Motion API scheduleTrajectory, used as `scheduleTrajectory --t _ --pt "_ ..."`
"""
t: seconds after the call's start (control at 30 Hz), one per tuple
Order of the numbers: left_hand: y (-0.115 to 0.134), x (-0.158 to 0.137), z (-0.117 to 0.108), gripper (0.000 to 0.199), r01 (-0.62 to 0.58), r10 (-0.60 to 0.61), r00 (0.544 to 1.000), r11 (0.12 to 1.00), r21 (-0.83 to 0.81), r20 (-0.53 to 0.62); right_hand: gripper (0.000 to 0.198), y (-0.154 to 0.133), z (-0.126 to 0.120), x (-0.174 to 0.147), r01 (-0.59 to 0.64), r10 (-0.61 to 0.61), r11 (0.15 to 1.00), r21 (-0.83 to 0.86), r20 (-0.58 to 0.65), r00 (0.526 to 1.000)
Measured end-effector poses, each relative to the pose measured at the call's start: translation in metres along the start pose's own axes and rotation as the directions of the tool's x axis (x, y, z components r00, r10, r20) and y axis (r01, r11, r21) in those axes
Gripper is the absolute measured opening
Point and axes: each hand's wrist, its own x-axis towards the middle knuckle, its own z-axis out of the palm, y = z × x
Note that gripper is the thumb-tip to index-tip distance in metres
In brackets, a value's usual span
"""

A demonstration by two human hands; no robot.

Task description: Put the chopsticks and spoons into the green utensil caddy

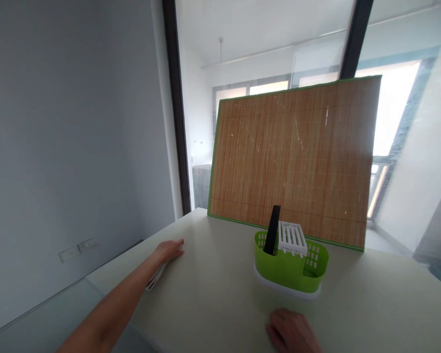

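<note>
My left hand reaches out over the left part of the table, fingers closed around a white slotted piece. My wrist and hand hide most of that piece. Near the front edge of the view, my right hand rests curled on the tabletop, with nothing seen in it. Just beyond it stands a green utensil caddy on a white base. Black chopsticks lean in its left compartment. A white slotted rack sits across the caddy's middle.
The white table has its left edge near a grey wall with sockets. A bamboo mat with green edging stands upright at the back, in front of a glass partition with dark frames.
</note>
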Motion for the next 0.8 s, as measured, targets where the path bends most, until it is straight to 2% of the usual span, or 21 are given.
scheduleTrajectory --t 0.17,0.33,0.43,0.53,0.6,0.67,0.8 --pt "-0.004 0.001 0.005 0.044 0.016 -0.016 1.0 1.0 0.014 -0.001 0.015 0.001 0.001 0.0 -0.006 0.007 1.0 -0.027 0.044 0.999" --pt "-0.008 0.001 0.001 0.055 0.07 -0.069 0.997 0.997 -0.025 0.027 0.014 -0.001 0.0 0.0 -0.016 0.018 1.0 -0.027 0.061 0.998" --pt "-0.007 0.0 -0.009 0.059 0.108 -0.107 0.994 0.992 -0.066 0.017 0.013 -0.002 -0.002 0.0 -0.026 0.027 0.999 -0.02 0.064 0.998" --pt "0.002 0.003 -0.029 0.066 0.123 -0.134 0.988 0.982 -0.143 -0.074 0.013 -0.003 -0.004 0.001 -0.027 0.028 1.0 -0.015 0.061 0.998" --pt "0.018 0.01 -0.047 0.067 0.085 -0.123 0.98 0.97 -0.226 -0.158 0.013 -0.002 -0.003 0.001 -0.025 0.026 0.999 -0.02 0.053 0.998" --pt "0.046 0.02 -0.064 0.062 0.006 -0.087 0.97 0.943 -0.332 -0.228 0.013 -0.002 -0.002 0.001 -0.018 0.02 1.0 -0.026 0.047 0.999" --pt "0.134 0.04 -0.09 0.053 -0.213 0.033 0.949 0.797 -0.565 -0.312 0.013 -0.001 -0.001 0.0 -0.021 0.022 1.0 -0.018 0.05 0.999"
